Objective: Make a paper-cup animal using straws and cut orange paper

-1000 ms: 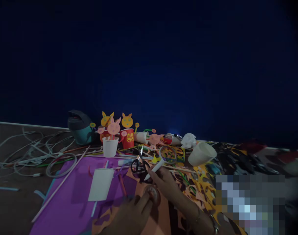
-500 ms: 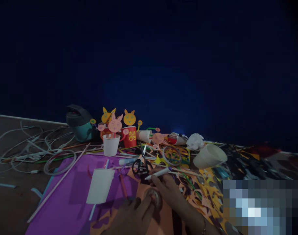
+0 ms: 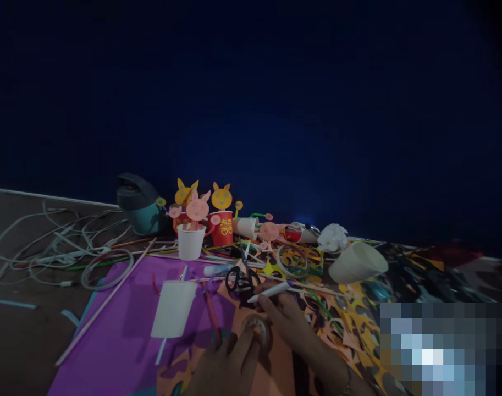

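On the orange paper (image 3: pixel 275 374) my left hand (image 3: pixel 226 363) presses its fingertips onto a small round disc (image 3: pixel 257 328), whose exact kind is too dim to tell. My right hand (image 3: pixel 290 322) is closed around a white marker (image 3: pixel 271 291), purple at its rear end, its tip pointing left above the disc. Black-handled scissors (image 3: pixel 242 278) lie just beyond the marker. Left of my hands, a white paper cup (image 3: pixel 174 308) lies on the purple paper (image 3: pixel 110 330), with a straw passing through it.
Paper animal figures stand in cups, including a white cup (image 3: pixel 191 242) and a red cup (image 3: pixel 222 228). A teal-and-black container (image 3: pixel 141 206) and tangled white cables (image 3: pixel 40 242) are at left. Yellow paper scraps (image 3: pixel 353 319), crumpled tissue (image 3: pixel 333 237) and a tipped pale cup (image 3: pixel 358 263) lie at right.
The whole view has shifted slightly, so things sit a little further right. My hands keep nearly the same pose on the disc and around the marker.
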The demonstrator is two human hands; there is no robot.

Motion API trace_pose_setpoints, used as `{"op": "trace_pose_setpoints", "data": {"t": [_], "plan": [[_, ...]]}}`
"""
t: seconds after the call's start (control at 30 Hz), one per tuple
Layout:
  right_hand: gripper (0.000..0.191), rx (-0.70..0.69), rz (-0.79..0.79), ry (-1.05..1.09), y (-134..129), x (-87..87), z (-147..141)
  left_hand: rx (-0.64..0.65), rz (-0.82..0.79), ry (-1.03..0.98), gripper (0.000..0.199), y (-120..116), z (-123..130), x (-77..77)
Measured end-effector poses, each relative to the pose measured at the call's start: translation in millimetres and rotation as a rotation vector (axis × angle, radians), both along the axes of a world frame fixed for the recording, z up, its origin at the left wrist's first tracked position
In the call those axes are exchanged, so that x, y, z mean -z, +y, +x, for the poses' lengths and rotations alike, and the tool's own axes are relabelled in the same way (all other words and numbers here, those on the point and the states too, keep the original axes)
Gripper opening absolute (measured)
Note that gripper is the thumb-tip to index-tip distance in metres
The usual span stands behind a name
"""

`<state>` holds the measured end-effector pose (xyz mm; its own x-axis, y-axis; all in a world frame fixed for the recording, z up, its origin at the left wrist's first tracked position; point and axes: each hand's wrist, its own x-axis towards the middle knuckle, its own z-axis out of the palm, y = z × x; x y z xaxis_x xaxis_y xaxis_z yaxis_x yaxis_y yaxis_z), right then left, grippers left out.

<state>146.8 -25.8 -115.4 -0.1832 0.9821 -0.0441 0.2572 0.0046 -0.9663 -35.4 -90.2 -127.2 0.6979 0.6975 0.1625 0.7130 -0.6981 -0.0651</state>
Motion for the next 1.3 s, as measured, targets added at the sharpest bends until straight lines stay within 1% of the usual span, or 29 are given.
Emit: {"op": "trace_pose_setpoints", "data": {"t": [0.1,0.17,0.3,0.43,0.5,0.63,0.73,0.87,1.0,1.17,1.3], "plan": [[0.026,-0.008,0.023,-0.025,-1.6,0.7,1.2,0.024,0.032,-0.017,0.035,-0.9,1.0,5.1],[0.026,-0.008,0.037,-0.037,-2.1,2.1,1.8,0.032,0.039,-0.016,0.036,-0.9,1.9,5.2],[0.026,-0.007,0.085,-0.045,-1.5,1.5,1.3,0.033,-0.018,0.029,0.042,-0.8,3.8,-2.5],[0.027,-0.008,0.087,-0.080,0.0,-8.4,-1.7,0.052,-0.052,0.081,0.044,-2.6,6.0,-9.0],[0.026,-0.057,0.087,-0.125,0.8,-16.5,-4.7,0.062,-0.037,0.095,0.044,-3.7,7.6,-9.8],[0.023,-0.216,0.095,-0.237,2.9,-30.5,-13.9,0.068,-0.019,0.117,0.040,-4.0,10.7,-12.3],[0.024,-0.273,0.103,-0.331,7.5,-34.5,-21.6,0.068,-0.065,0.116,0.036,-2.4,12.3,-17.9],[0.022,-0.363,0.139,-0.443,15.6,-35.8,-28.8,0.059,-0.130,0.127,0.030,-1.2,13.5,-25.4],[0.022,-0.396,0.191,-0.553,18.8,-37.4,-30.3,0.043,-0.119,0.111,0.031,-2.5,13.3,-27.5],[0.023,-0.413,0.229,-0.605,18.0,-37.6,-29.4,0.044,-0.102,0.086,0.038,-4.2,13.0,-21.6],[0.024,-0.434,0.232,-0.657,18.3,-37.9,-30.4,0.030,-0.079,0.074,0.035,-4.7,13.1,-19.4]]}}
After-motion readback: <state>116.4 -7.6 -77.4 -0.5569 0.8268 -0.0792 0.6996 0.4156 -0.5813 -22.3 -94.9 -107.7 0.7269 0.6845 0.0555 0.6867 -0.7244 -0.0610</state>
